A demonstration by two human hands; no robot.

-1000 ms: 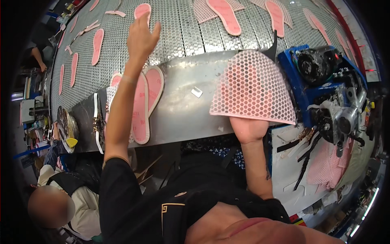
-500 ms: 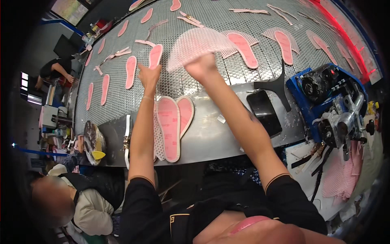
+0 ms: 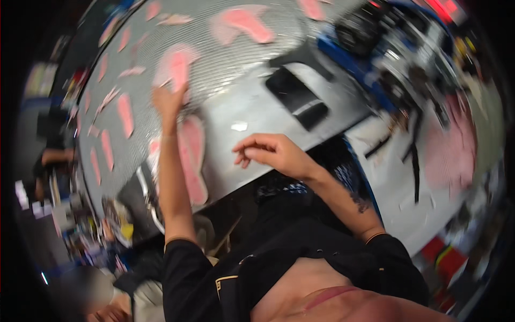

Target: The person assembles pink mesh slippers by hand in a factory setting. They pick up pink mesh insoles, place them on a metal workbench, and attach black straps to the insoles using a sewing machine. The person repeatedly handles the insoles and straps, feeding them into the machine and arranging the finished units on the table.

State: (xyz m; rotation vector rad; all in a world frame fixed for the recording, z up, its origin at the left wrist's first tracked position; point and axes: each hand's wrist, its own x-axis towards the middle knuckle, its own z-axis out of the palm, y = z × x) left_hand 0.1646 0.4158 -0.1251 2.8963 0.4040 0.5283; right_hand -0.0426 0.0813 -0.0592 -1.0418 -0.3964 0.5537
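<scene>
My left hand (image 3: pixel 167 100) pressed flat on pink mesh insole sheet (image 3: pixel 177 65), long axis running away from me, atop perforated metal belt (image 3: pixel 225 64). Right hand (image 3: pixel 268 152) loosely curled, empty, above smooth steel table edge (image 3: pixel 252 115).

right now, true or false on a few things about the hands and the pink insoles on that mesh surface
1. The left hand reaches out to a pink insole on the mesh surface. True.
2. The right hand grips a white mesh sheet. False: it is empty, fingers loosely curled, over the grey metal table edge.
3. Only one pink insole lies on the mesh. False: many are spread across it.
4. A pair of pink insoles lies on the grey metal beside the left forearm. True.
5. The black rectangular block sits under the left hand. False: it lies up and to the right of the right hand.
</scene>
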